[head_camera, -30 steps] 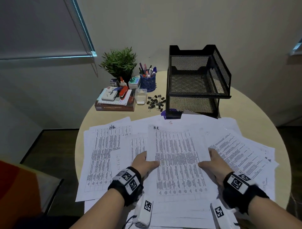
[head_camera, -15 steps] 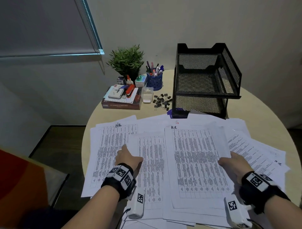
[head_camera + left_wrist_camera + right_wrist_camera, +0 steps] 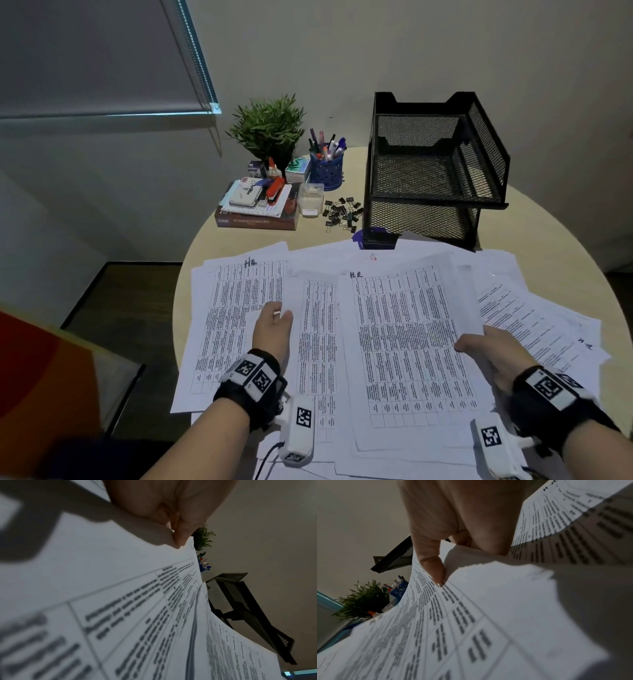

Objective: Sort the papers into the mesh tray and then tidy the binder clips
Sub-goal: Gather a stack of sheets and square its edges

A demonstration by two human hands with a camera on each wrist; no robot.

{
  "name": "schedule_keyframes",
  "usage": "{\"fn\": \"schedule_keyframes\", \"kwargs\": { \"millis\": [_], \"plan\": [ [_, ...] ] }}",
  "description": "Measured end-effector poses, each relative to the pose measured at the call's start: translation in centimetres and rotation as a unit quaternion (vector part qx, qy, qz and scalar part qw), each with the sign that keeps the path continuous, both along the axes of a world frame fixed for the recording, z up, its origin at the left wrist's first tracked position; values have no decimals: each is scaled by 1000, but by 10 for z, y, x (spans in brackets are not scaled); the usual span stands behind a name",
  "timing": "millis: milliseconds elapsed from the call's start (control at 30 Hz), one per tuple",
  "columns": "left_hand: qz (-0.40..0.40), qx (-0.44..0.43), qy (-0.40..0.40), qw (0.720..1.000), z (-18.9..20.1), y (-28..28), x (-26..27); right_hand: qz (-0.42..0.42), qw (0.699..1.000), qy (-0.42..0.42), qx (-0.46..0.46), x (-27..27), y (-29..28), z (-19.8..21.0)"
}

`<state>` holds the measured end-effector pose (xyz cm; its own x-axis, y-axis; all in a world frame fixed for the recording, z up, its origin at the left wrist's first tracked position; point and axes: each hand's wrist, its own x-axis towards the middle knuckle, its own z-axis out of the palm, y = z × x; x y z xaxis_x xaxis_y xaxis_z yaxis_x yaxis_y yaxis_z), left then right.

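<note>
While printed papers [image 3: 318, 342] lie fanned across the near half of a round table [image 3: 548, 240], the right hand [image 3: 493, 356] pinches the right edge of the top sheet [image 3: 411, 342], thumb above and fingers hidden beneath, bowing that edge upward. The left hand [image 3: 272, 330] rests on a sheet at the left of the spread; its fingers look curled down against the paper (whether they grip it cannot be told). The black two-tier mesh tray [image 3: 435, 164] stands at the far side of the table. Binder clips [image 3: 342, 212] lie in a loose pile just left of the tray, beside a clear plastic box [image 3: 310, 198].
</note>
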<state>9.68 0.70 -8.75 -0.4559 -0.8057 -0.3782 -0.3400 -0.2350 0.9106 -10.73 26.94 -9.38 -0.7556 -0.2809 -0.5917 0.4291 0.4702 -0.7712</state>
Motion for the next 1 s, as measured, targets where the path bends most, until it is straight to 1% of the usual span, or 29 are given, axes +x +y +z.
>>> {"fn": "schedule_keyframes", "kwargs": {
  "millis": [33,100,233,333,400,467,533,667,733,867,967,1000],
  "plan": [
    [9,26,14,1000,-2,-1,-2,1,1000,-5,-16,3,-2,2],
    [12,52,32,998,-7,-1,-7,7,999,-25,-48,10,-7,3],
    [-27,69,30,997,-11,11,-14,25,993,-71,-93,16,-15,5],
    [-77,126,61,987,-10,25,-15,36,990,-79,-108,21,-23,4],
    [-111,152,70,980,-11,30,-13,28,990,-74,-120,23,-27,1],
    [-156,143,59,976,-12,32,-13,20,989,-76,-122,24,-27,0],
    [-180,132,41,974,-13,32,-12,25,989,-89,-112,25,-26,0],
    [-174,140,40,974,-15,29,-9,48,992,-83,-79,30,-29,4],
    [-175,139,35,974,-14,28,-7,51,993,-73,-81,32,-31,5],
    [-162,131,22,978,-15,27,-8,44,990,-68,-118,33,-32,7],
    [-131,144,55,979,-10,24,-13,6,987,-21,-159,37,-38,15],
    [-125,146,69,979,-2,23,-16,-8,985,-8,-175,38,-40,21]
  ]
}}
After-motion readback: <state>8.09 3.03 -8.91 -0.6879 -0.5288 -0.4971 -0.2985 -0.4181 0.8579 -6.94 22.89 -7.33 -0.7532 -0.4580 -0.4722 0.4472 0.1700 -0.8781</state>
